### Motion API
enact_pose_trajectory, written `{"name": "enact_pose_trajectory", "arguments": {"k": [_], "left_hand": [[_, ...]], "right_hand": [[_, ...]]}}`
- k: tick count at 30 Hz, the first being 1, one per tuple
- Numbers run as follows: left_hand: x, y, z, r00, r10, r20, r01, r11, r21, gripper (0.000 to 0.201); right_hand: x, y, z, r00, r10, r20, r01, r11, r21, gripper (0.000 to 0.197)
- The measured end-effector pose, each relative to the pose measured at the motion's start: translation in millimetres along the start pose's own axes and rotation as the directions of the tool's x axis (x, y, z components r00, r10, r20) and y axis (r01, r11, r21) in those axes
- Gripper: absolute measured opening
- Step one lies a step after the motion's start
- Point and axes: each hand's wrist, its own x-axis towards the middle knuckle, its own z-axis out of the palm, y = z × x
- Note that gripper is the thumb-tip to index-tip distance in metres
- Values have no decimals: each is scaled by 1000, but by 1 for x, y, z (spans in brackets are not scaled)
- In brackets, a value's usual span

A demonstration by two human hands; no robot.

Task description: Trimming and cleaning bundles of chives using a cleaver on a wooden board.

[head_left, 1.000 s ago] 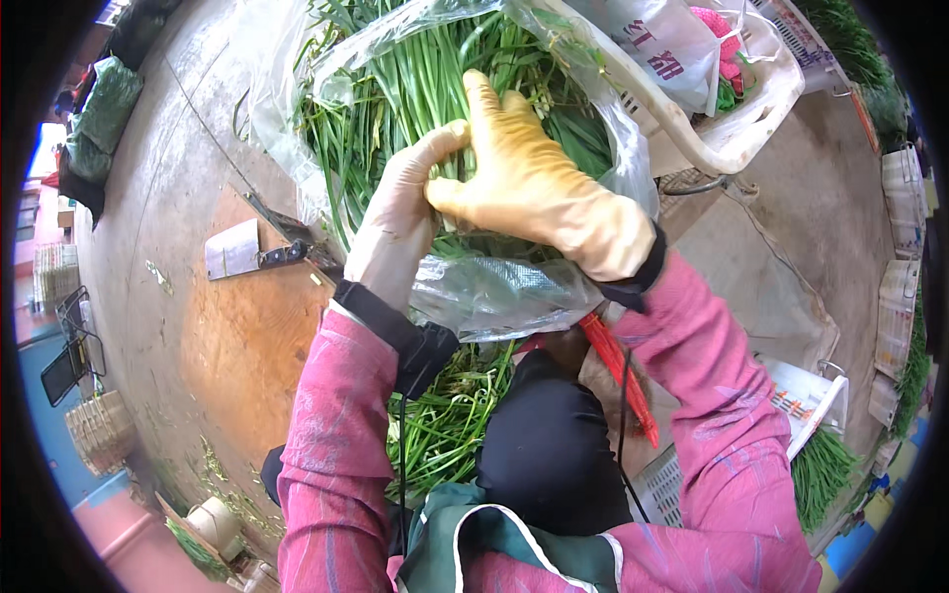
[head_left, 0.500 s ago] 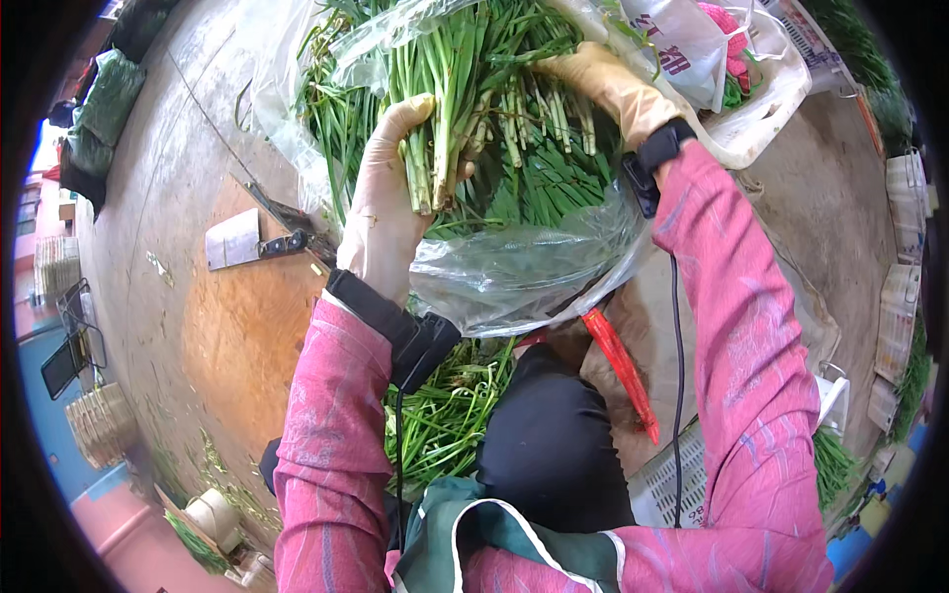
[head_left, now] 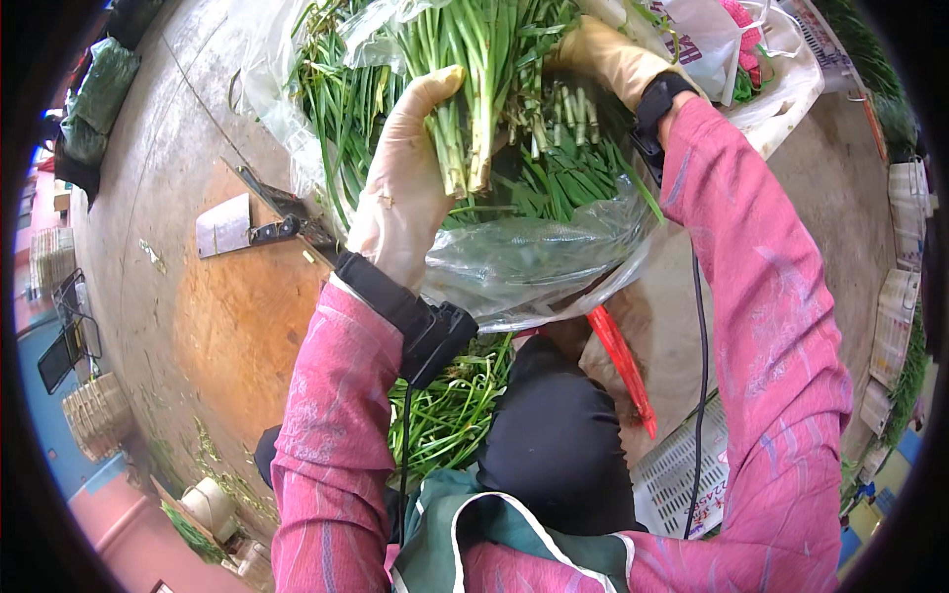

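Observation:
My left hand (head_left: 407, 163), in a pale thin glove, is wrapped round a bunch of leafy green stalks (head_left: 465, 128), thumb in front, with the pale cut ends pointing down toward me. My gloved right hand (head_left: 615, 61) is closed on more green stalks (head_left: 573, 114) at the bunch's right side; its fingertips are partly hidden by the greens. Under both hands lies a large clear plastic bag (head_left: 534, 267), spread open and filled with long narrow green leaves (head_left: 563, 188).
To the left, a cleaver (head_left: 232, 225) lies on a round wooden board (head_left: 232, 326). Loose greens (head_left: 450, 415) lie beside my knee (head_left: 554, 445). A red plastic strip (head_left: 623, 371) and a white slotted crate (head_left: 682, 484) are at the right. A white bag (head_left: 697, 44) lies at the far right.
My left hand has shifted right and up with the stalks it holds. My right hand has moved slightly up and right, and its stalks have shifted with it.

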Motion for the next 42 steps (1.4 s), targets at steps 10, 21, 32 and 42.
{"name": "enact_pose_trajectory", "arguments": {"k": [10, 21, 32, 42], "left_hand": [[5, 11, 1, 987, 12, 160, 14, 986, -164, 33], [9, -1, -6, 993, 38, 108, -29, 996, -86, 38], [0, 9, 16, 989, 88, 122, -74, 990, -120, 26], [-51, 14, -46, 792, 429, 435, -553, 807, 210, 62]], "right_hand": [[-25, -21, -47, 981, 190, 41, -190, 889, 416, 34], [-36, -26, -38, 967, 253, 21, -242, 890, 386, 31], [-58, -61, -97, 938, 313, 151, -335, 698, 633, 28], [-99, -157, -136, 989, 150, 6, -98, 613, 784, 33]]}}
